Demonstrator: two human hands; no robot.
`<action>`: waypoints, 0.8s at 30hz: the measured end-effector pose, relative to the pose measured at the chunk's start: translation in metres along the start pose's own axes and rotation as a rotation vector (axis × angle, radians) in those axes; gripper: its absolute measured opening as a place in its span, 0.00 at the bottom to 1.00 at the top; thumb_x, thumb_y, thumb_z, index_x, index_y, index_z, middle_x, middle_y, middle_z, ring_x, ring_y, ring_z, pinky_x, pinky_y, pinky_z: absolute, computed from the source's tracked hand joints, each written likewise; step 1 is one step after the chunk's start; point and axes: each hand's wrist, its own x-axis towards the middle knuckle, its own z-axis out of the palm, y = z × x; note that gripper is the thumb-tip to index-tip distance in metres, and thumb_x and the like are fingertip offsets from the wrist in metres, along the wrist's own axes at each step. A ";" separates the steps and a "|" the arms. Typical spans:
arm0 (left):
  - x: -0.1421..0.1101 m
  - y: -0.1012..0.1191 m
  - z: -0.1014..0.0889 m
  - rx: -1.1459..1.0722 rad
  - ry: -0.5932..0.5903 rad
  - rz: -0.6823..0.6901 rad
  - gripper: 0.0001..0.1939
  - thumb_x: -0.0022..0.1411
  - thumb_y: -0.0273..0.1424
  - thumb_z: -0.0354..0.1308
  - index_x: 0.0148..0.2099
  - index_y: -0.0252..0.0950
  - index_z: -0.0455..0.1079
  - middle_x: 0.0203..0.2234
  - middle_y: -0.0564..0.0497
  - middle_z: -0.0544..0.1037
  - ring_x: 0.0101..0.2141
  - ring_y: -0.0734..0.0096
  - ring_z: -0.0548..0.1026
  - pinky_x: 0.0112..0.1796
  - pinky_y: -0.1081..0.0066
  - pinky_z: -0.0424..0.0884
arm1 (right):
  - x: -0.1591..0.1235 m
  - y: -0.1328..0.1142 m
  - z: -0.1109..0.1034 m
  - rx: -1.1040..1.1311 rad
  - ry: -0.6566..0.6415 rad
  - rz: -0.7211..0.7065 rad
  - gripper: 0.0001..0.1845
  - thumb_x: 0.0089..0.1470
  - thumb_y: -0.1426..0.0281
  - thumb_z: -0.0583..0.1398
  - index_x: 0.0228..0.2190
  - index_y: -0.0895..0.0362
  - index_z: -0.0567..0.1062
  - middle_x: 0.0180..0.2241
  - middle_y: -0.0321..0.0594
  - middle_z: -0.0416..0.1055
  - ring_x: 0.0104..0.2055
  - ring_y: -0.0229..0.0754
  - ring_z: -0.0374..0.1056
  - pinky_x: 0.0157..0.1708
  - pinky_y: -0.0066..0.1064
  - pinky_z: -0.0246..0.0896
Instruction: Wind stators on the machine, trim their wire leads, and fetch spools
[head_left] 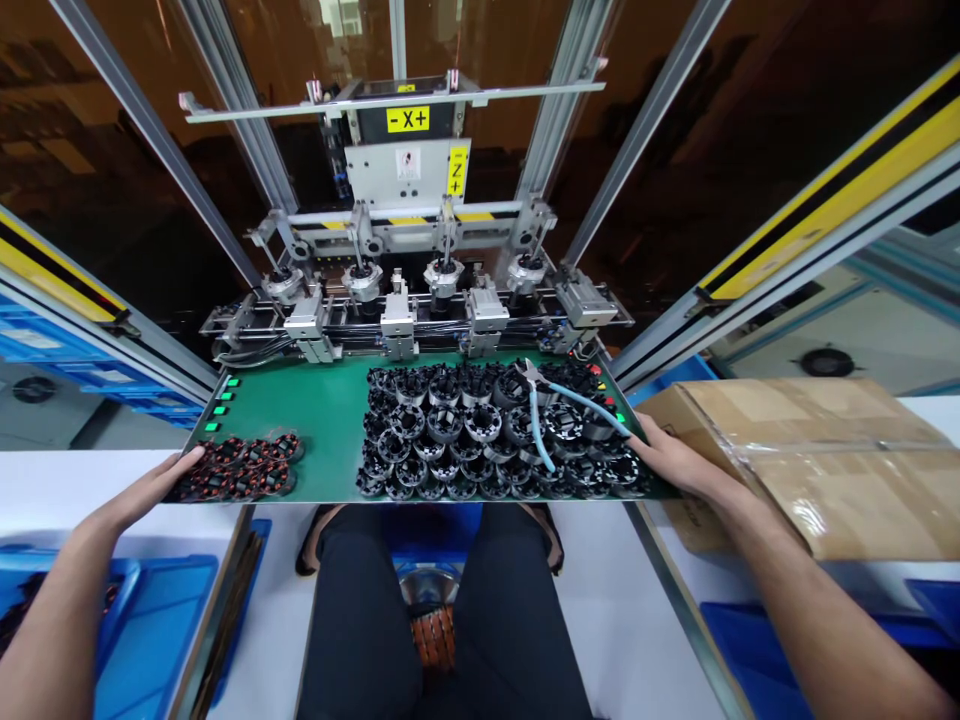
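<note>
My left hand [150,490] lies at the left edge of the green work surface [322,400], fingers stretched out, holding nothing that I can see. Beside it is a cluster of wound stators [240,468] with reddish-orange copper windings. My right hand [671,458] rests at the right edge with its fingers out; some of them are hidden. Close to its fingertips ends one handle of the blue-handled diagonal cutters [536,390]. The cutters lie with their handles spread on top of many black ring-shaped stator cores [442,425], packed in rows.
Behind the green surface stands a winding machine [405,175] with several metal spindle heads [364,283]. A taped cardboard box [840,460] sits at the right. Blue trays [161,610] are at lower left, and yellow-black posts [840,190] flank the machine.
</note>
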 end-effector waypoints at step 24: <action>0.003 -0.006 -0.002 -0.010 -0.018 0.007 0.63 0.62 0.78 0.61 0.77 0.30 0.76 0.75 0.36 0.78 0.76 0.38 0.74 0.80 0.47 0.62 | 0.003 0.007 0.002 -0.012 0.000 -0.008 0.51 0.66 0.37 0.52 0.77 0.54 0.61 0.77 0.57 0.72 0.78 0.67 0.72 0.84 0.54 0.58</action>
